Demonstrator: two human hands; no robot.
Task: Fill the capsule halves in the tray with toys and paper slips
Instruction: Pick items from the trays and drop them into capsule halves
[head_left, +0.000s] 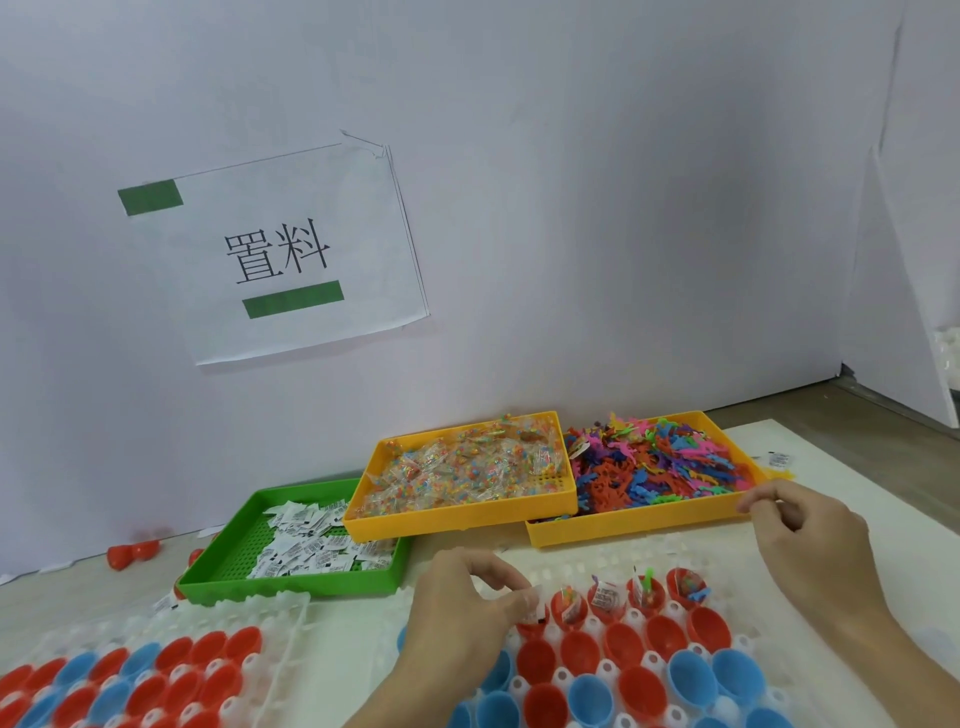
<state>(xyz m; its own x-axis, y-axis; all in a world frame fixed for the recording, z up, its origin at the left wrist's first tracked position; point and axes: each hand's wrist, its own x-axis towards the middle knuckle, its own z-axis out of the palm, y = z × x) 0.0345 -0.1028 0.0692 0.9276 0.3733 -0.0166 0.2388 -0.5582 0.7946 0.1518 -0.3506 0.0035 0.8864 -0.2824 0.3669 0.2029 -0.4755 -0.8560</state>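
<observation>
A white holder tray (582, 564) in front of me carries red and blue capsule halves (634, 680). Several red halves in its far row (605, 603) hold toys and paper slips. My left hand (462, 618) pinches a paper slip (535, 613) over the leftmost red half of that row. My right hand (800, 530) hovers with curled fingers at the near right corner of the tray of colourful rubber toys (660, 467); I cannot tell whether it holds anything. A green tray of paper slips (291, 545) lies at the left, and a yellow tray of bead packets (462, 467) lies in the middle.
A second white tray of red and blue halves (130, 675) lies at the lower left. Loose red capsule halves (130, 553) rest by the wall behind the green tray. A white wall with a paper sign (280, 249) stands close behind the trays.
</observation>
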